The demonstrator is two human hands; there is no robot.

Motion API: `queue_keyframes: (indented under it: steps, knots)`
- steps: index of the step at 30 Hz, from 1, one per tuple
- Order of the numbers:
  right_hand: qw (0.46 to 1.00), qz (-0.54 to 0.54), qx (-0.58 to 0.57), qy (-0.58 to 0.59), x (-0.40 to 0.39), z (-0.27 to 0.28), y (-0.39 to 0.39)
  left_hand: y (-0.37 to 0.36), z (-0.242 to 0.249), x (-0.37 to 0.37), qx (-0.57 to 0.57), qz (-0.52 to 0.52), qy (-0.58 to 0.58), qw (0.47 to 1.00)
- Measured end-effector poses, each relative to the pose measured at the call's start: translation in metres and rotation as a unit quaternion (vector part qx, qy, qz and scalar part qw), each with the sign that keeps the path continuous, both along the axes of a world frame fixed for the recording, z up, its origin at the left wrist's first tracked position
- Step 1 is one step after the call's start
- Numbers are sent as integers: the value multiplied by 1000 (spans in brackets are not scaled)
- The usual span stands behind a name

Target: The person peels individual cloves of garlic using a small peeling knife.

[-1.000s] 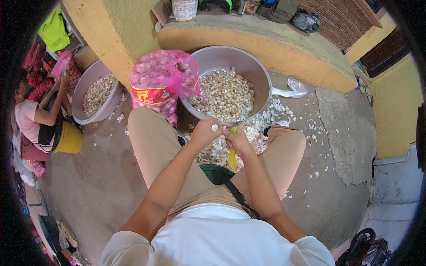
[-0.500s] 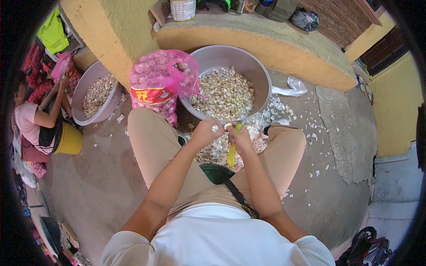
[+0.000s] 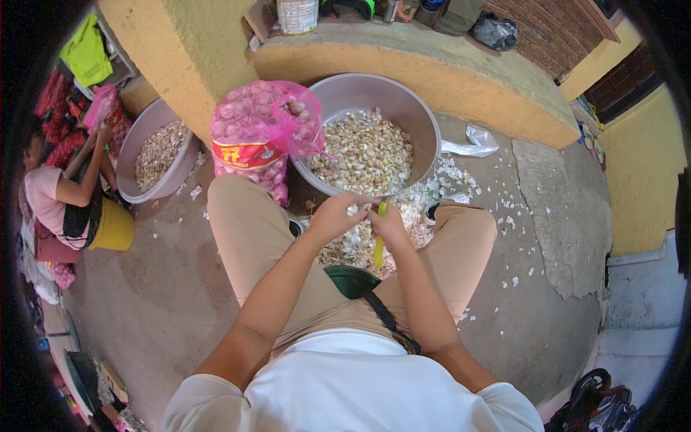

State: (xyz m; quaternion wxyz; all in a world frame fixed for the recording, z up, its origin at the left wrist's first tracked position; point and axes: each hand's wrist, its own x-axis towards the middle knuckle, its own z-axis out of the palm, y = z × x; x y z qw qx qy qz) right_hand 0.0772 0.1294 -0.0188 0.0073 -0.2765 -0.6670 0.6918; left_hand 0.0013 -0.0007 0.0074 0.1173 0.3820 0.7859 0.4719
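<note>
Over the peelings between my knees, my left hand (image 3: 335, 219) is closed around garlic (image 3: 352, 210), with a pale piece showing at its fingers. My right hand (image 3: 391, 226) grips a small knife by its yellow-green handle (image 3: 378, 248); the blade is too small or hidden to make out. The fingertips of both hands meet. Just beyond them stands a wide grey tub (image 3: 430, 137) holding many garlic cloves (image 3: 367, 151). Left of the tub, a pink mesh sack (image 3: 248, 122) is full of garlic bulbs.
Garlic skins (image 3: 345, 252) litter the floor below my hands and to the right. A plastic bag (image 3: 475, 142) lies right of the tub. At left, another person (image 3: 54, 191) sits by a yellow bucket (image 3: 113, 225) and a second tub (image 3: 188, 155). A ledge (image 3: 403, 61) runs behind.
My hands have drawn closer together, the left turning slightly over the garlic. The knife handle has swung more upright and sits a little lower at its top end.
</note>
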Motion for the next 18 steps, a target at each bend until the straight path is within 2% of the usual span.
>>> queue_keyframes:
  steps: [2, 8, 11, 14, 18]
  knots:
    - [999, 26, 48, -4, 1, 3, -1, -2, -5, -2, -35, -28, 17, 999]
    - [991, 91, 98, 6, 2, -5, 6, 0, -11, 0, -32, -21, 9, 999]
    - [988, 118, 102, 8, 1, -6, 4, -2, -8, -2, -79, -19, 15, 997]
    - [986, 126, 109, -9, 2, 3, 0, -2, -10, -4, -19, 16, 10, 1000]
    - [987, 126, 97, -10, 2, 10, 1, -1, -16, -5, -8, 56, -2, 998]
